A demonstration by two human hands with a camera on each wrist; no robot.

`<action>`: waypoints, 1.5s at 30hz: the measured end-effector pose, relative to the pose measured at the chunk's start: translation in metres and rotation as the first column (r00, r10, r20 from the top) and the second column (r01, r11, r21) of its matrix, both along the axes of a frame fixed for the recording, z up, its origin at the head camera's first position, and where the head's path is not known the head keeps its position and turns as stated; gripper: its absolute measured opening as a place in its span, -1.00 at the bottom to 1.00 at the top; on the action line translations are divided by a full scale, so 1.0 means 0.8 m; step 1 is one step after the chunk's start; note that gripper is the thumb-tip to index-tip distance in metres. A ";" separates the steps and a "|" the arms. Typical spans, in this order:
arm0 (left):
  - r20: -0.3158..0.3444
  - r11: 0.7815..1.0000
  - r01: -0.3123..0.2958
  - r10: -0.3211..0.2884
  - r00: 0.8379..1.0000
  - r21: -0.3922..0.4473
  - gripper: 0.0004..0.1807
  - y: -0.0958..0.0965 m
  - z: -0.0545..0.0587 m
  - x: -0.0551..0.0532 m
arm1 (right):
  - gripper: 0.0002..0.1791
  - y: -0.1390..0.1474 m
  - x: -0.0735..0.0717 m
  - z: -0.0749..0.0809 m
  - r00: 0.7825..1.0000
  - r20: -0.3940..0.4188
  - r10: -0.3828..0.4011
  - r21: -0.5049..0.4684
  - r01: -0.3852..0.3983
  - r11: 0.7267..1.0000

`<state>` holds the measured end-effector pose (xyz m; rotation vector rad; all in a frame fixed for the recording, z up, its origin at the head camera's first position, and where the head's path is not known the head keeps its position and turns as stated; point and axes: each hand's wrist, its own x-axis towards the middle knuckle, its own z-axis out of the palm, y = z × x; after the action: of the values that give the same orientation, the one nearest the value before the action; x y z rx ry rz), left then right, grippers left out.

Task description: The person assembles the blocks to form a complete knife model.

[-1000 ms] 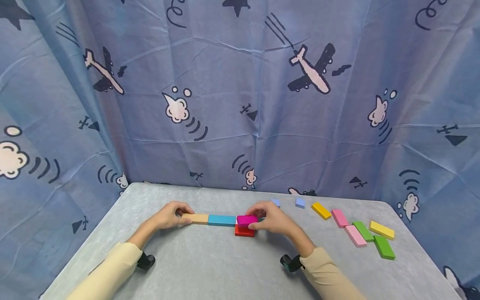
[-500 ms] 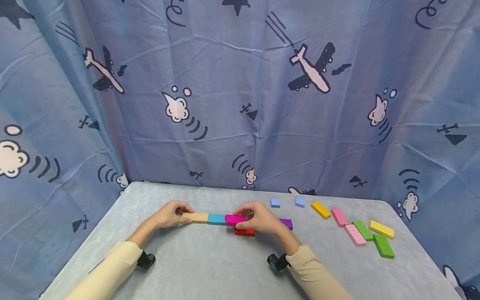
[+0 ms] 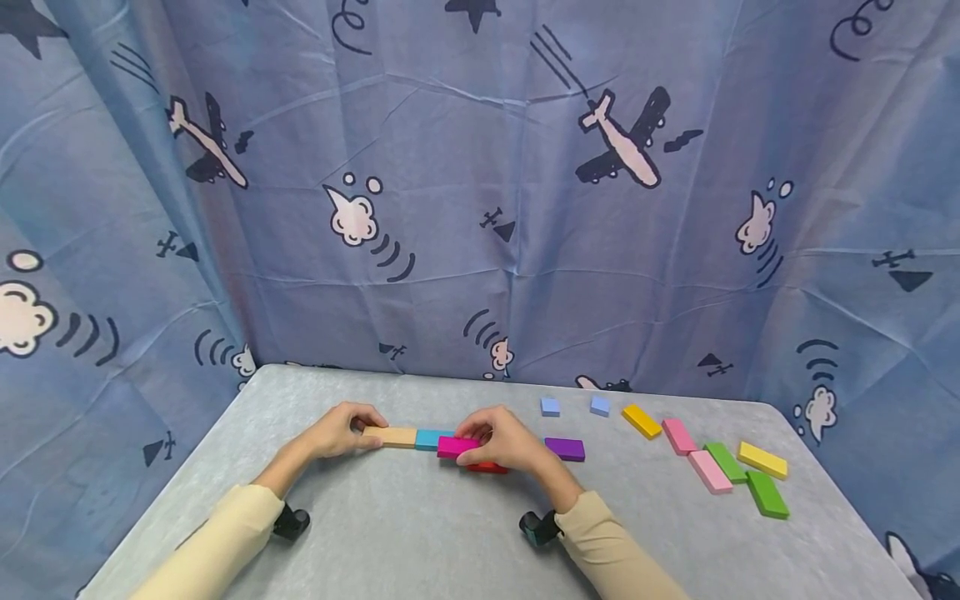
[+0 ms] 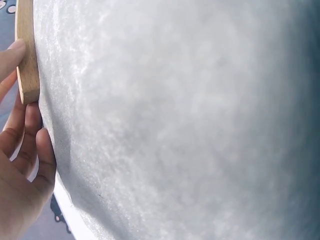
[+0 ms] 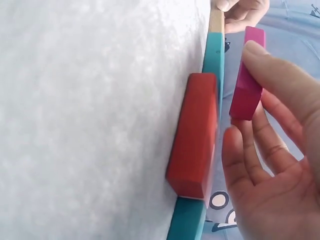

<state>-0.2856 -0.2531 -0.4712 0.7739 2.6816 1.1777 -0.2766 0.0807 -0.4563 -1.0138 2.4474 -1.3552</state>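
Head view: the right hand point(image 3: 506, 439) pinches a magenta block point(image 3: 453, 448), raised at ten o'clock from the red block point(image 3: 489, 468); the left hand point(image 3: 339, 431) grips the tan block point(image 3: 399, 437), nine o'clock from the blue block point(image 3: 429, 438). A loose pinch could drop the magenta block; passing too low might knock the blue one askew. Beyond the grey table point(image 3: 420, 533), at twelve o'clock, hangs a patterned curtain point(image 3: 435, 150).

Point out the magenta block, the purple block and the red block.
Magenta block point(image 3: 455, 447), head view: top face.
Purple block point(image 3: 564, 448), head view: top face.
Red block point(image 5: 192, 135), right wrist view: middle of its long side.
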 end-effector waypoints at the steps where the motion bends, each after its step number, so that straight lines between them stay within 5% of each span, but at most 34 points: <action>1: 0.000 1.000 -0.001 0.001 1.000 0.000 -0.82 0.000 0.000 0.000 | -0.71 -0.001 -0.001 -0.001 1.000 -0.007 0.003 0.000 -0.003 1.000; 45: -0.008 1.000 0.002 -0.002 1.000 0.004 -0.82 0.002 0.001 0.002 | -0.71 -0.027 0.000 -0.005 0.998 -0.027 -0.048 0.119 0.051 0.992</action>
<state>-0.2843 -0.2519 -0.4706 0.7833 2.6845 1.1831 -0.2763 0.0593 -0.4602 -0.9523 2.5532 -1.1999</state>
